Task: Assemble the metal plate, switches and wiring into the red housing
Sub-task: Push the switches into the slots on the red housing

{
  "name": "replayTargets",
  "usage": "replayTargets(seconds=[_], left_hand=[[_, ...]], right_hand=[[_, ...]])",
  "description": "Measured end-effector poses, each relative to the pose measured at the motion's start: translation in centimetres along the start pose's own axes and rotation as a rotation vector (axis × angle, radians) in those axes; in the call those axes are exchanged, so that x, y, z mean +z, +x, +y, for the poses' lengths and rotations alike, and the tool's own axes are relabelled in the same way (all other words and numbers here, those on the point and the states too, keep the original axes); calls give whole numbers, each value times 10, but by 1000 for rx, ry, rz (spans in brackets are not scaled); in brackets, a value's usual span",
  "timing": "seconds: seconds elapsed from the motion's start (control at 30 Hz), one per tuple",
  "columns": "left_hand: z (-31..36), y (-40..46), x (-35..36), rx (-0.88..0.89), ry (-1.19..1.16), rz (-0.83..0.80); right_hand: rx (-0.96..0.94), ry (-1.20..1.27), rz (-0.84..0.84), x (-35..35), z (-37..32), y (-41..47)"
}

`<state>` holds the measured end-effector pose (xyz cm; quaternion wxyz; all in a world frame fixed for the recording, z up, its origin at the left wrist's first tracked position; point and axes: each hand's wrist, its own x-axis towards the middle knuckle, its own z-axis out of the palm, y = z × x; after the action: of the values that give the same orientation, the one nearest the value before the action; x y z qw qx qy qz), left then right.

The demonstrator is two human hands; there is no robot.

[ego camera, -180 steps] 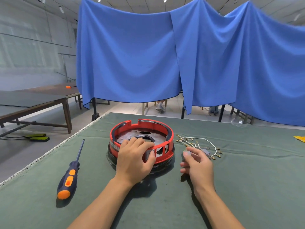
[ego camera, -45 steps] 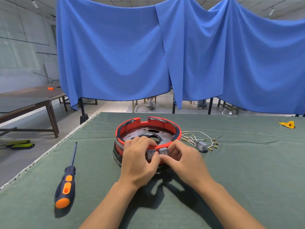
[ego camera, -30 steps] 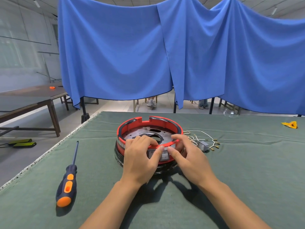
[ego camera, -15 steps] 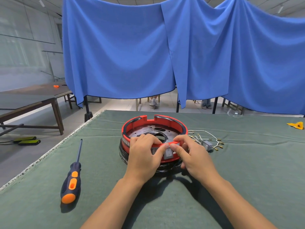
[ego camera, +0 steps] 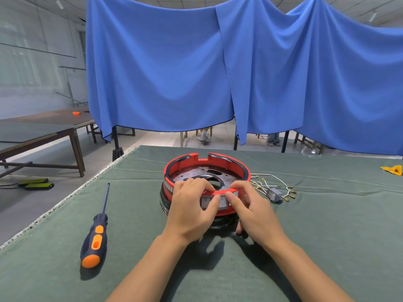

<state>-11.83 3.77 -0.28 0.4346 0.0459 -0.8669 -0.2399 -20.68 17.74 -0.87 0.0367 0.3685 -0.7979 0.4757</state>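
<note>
The round red housing [ego camera: 237, 168] stands on the green cloth with the metal plate [ego camera: 196, 173] lying inside it. Two grey rocker switches [ego camera: 222, 202] sit side by side in its near wall. My left hand [ego camera: 192, 212] grips the near rim, fingers curled over it and thumb on the switches. My right hand [ego camera: 253, 210] grips the rim just to the right, its thumb pressing the right switch. The white wiring [ego camera: 270, 188] with brass terminals and a small grey block lies on the cloth to the right of the housing.
A screwdriver [ego camera: 96, 234] with a dark blue and orange handle lies to the left. A yellow scrap [ego camera: 392, 170] sits at the far right. The cloth's left edge [ego camera: 72, 192] runs diagonally. Blue curtains [ego camera: 218, 73] hang behind the table.
Six seconds ago my right hand was beside the wiring, apart from the housing. It has come onto the housing's near wall, and a second switch now sits next to the first. My left hand stayed on the rim.
</note>
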Motion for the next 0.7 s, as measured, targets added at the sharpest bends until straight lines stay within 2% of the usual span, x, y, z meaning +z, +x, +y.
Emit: replayTargets(seconds=[0.1,0.4,0.7], left_hand=[[-2,0,-5,70,67,-79],[-4,1,-9,93,109,-147],[-4,-1,-5,76,155,-150]], right_hand=[[20,128,-66,-8,2,1],[14,185,-89,-7,7,2],[-32,-29,-53,-6,4,4]])
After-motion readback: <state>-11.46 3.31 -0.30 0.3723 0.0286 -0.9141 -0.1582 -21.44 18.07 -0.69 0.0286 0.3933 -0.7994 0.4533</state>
